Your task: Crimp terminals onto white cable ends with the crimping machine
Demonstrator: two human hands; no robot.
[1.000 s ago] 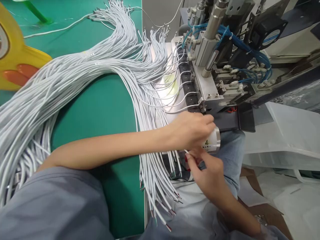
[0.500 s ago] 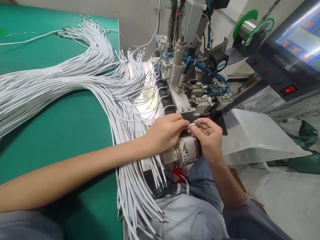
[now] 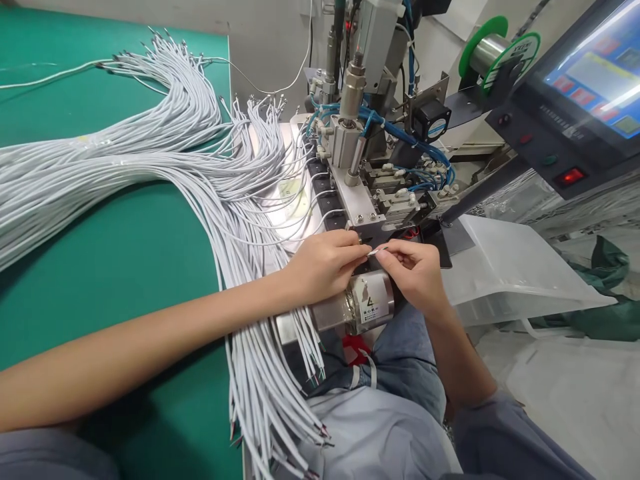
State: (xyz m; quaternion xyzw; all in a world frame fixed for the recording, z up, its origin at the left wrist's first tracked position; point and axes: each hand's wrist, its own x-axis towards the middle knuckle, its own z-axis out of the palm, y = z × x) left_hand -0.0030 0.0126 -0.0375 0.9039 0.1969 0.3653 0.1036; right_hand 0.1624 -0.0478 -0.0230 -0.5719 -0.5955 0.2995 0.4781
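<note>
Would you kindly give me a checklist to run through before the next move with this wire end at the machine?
1. Grip: left hand and right hand pinch the wire end: ok.
2. Tip straight: cannot tell, too small.
3. Clearance: fingertips from the metal block: cannot tell, very close.
4. Supply: wire bundle lies on the green mat: ok.
5. Power: red switch on the control panel lit: ok.

Wire bundle (image 3: 150,167) left of machine (image 3: 367,200)
</note>
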